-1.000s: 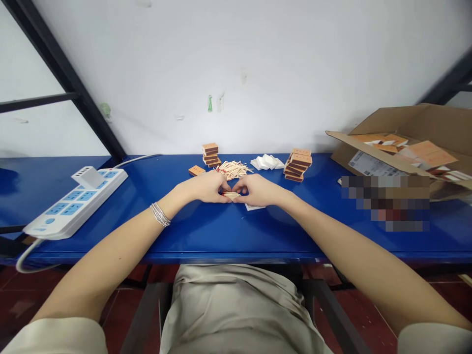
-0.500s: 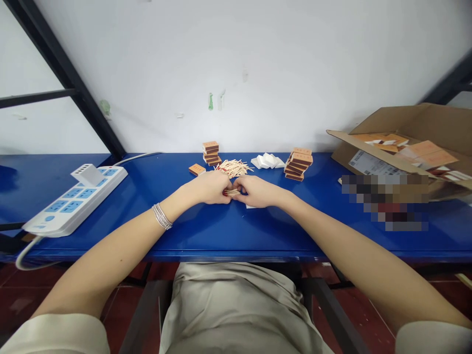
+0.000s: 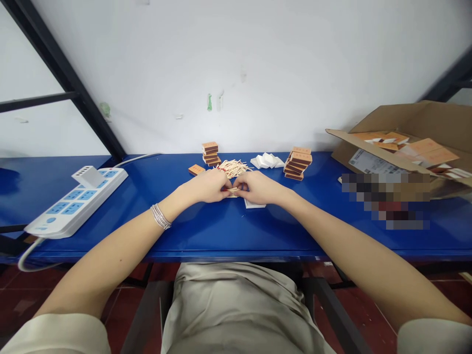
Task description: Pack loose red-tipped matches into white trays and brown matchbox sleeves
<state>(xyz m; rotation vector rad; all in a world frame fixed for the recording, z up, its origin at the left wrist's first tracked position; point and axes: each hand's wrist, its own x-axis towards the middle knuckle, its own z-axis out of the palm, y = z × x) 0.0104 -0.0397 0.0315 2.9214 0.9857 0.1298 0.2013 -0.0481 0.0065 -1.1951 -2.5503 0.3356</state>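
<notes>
Between my hands is a small bundle of matches (image 3: 233, 191), pinched at both ends. My left hand (image 3: 213, 186) has its fingers closed on the left end, and my right hand (image 3: 257, 188) grips the right end. Just beyond them lies a loose heap of matches (image 3: 233, 168). A white matchbox tray (image 3: 255, 204) rests on the table, partly covered by my right hand; its inside is hidden. One orange-brown matchbox (image 3: 196, 169) lies flat to the left of the heap.
Matchboxes stand in a left stack (image 3: 210, 153) and a right stack (image 3: 298, 163). White trays (image 3: 267, 160) are piled between them. At right an open cardboard box (image 3: 368, 160) holds more matchboxes, with a blurred patch before it. A power strip (image 3: 79, 196) lies left on the blue table (image 3: 214, 236).
My right hand has risen slightly, so more of the white tray beneath it shows. The matches stay pinched between both hands, with less of their red heads visible.
</notes>
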